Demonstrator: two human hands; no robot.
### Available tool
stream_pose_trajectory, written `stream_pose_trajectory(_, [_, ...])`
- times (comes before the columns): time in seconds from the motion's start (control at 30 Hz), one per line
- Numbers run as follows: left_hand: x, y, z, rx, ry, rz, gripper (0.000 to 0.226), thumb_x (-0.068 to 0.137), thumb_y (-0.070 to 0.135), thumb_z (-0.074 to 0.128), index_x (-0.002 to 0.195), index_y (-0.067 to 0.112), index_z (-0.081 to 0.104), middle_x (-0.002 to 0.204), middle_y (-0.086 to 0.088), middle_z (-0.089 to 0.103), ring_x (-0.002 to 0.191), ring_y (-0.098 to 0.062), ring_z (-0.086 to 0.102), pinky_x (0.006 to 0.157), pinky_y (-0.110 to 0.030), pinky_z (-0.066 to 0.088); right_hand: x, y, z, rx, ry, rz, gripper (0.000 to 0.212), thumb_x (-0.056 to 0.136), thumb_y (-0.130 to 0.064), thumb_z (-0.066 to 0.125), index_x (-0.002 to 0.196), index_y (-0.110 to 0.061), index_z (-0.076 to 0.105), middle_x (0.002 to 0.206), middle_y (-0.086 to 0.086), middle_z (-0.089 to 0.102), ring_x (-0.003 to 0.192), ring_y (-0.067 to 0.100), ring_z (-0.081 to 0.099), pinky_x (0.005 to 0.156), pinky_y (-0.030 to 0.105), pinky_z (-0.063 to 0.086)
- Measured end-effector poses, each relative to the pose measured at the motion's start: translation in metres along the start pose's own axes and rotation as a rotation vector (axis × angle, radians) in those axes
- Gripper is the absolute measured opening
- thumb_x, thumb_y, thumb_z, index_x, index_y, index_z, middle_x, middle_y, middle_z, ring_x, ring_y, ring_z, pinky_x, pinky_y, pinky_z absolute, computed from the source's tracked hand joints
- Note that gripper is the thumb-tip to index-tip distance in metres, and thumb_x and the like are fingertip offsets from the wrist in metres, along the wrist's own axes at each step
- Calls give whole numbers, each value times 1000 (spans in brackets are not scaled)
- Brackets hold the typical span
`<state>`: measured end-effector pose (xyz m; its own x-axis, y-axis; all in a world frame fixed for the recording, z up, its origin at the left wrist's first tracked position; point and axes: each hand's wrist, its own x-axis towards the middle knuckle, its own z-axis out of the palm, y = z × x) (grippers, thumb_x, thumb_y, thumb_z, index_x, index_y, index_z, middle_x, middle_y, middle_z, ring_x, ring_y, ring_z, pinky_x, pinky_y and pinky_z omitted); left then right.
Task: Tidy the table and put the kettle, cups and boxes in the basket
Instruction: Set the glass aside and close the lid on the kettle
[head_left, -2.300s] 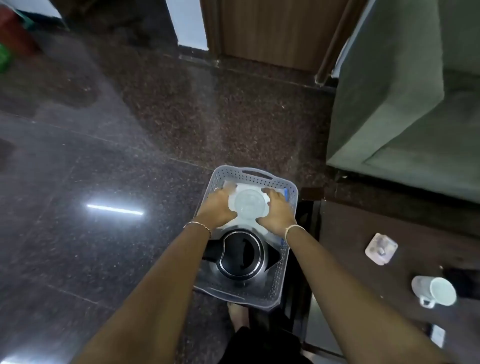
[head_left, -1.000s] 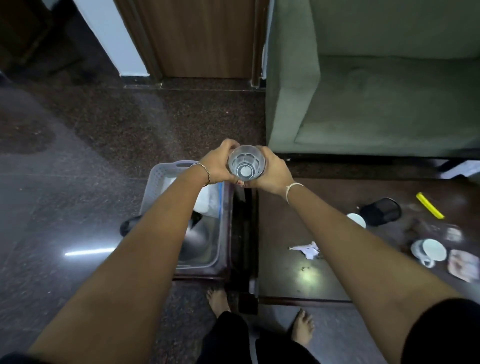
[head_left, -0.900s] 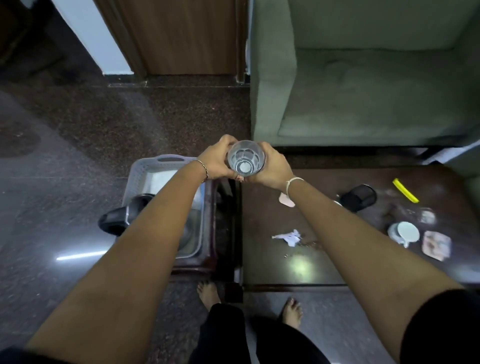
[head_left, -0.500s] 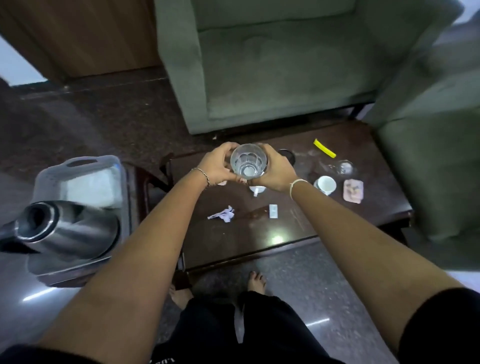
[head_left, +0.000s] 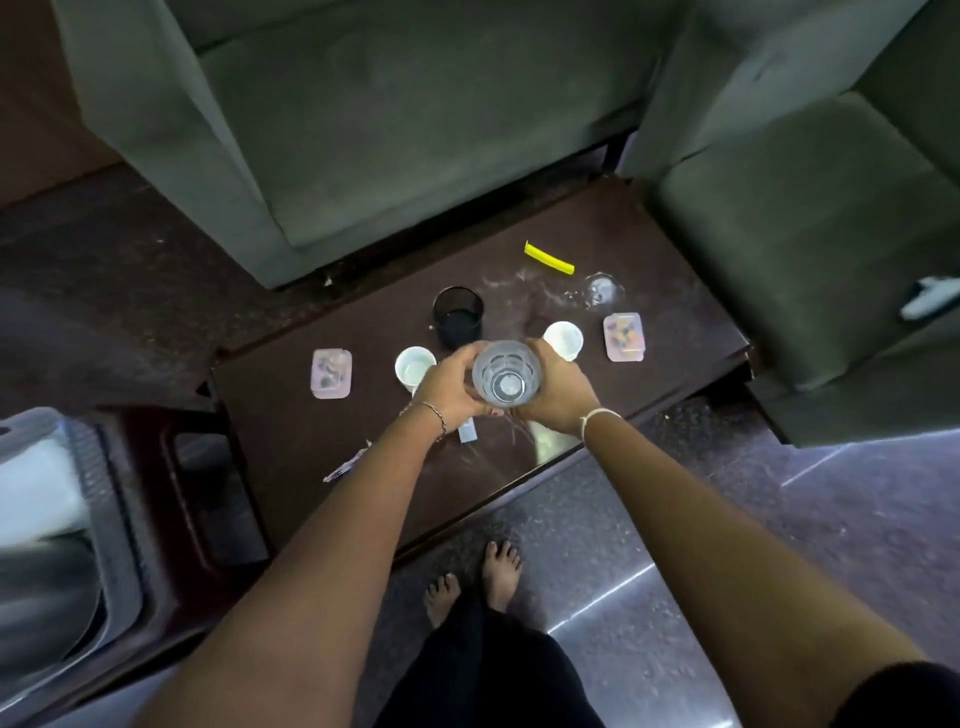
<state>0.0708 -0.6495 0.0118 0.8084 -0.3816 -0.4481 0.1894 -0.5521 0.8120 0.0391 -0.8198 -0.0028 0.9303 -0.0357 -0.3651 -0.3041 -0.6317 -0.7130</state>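
My left hand (head_left: 449, 384) and my right hand (head_left: 558, 387) together clasp an upright clear glass tumbler (head_left: 506, 371) above the dark wooden table (head_left: 322, 431). On the table stand two white cups (head_left: 414, 365) (head_left: 563, 338), with two pink lidded boxes (head_left: 331, 373) (head_left: 623, 336) lying to the left and right of them. The grey basket (head_left: 111, 525) sits on a stool at the far left, with the steel kettle (head_left: 44, 597) and a white box (head_left: 36, 493) inside it.
A black mesh cup (head_left: 458, 317), a yellow strip (head_left: 548, 257), a clear glass (head_left: 602, 288), a small white sachet (head_left: 467, 431) and paper scraps (head_left: 345, 467) lie on the table. Green sofas (head_left: 363, 119) (head_left: 831, 208) flank it behind and to the right. My bare feet (head_left: 472, 577) stand on the polished floor.
I lifted the clear tumbler out of the basket with both hands. My view has swung right from the basket to the table, and the tumbler now hangs over its middle.
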Motion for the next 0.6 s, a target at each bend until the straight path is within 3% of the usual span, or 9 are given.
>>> stream_pose_trajectory(0.07, [18, -14, 14, 28, -4, -36, 87, 56, 3, 88, 133, 18, 48, 122, -4, 64, 107, -25, 64, 94, -42, 52, 12, 20, 11, 5, -12, 45, 73, 59, -35, 86, 119, -24, 46, 101, -3, 65, 94, 26, 66, 74, 28, 45])
stream_pose_trajectory(0.23, [55, -47, 34, 52, -20, -96, 87, 54, 7, 88, 129, 29, 50, 120, 0, 65, 107, -26, 64, 94, -43, 52, 35, 53, 35, 31, -18, 109, 80, 60, -36, 87, 127, -22, 44, 114, 4, 68, 101, 28, 65, 88, 41, 54])
stream_pose_trajectory(0.43, [89, -72, 49, 198, -32, -127, 92, 60, 13, 86, 138, 30, 42, 127, -1, 63, 110, -28, 63, 96, -43, 51, 59, 81, 52, 22, -9, 158, 79, 62, -35, 85, 128, -21, 44, 113, 3, 68, 100, 27, 66, 83, 34, 53])
stream_pose_trajectory(0.6, [99, -75, 55, 297, -50, -122, 91, 64, 14, 84, 140, 36, 37, 124, -4, 65, 104, -28, 66, 94, -43, 51, 65, 91, 55, 24, -14, 185, 87, 62, -36, 85, 134, -20, 40, 119, 5, 66, 105, 29, 64, 90, 40, 53])
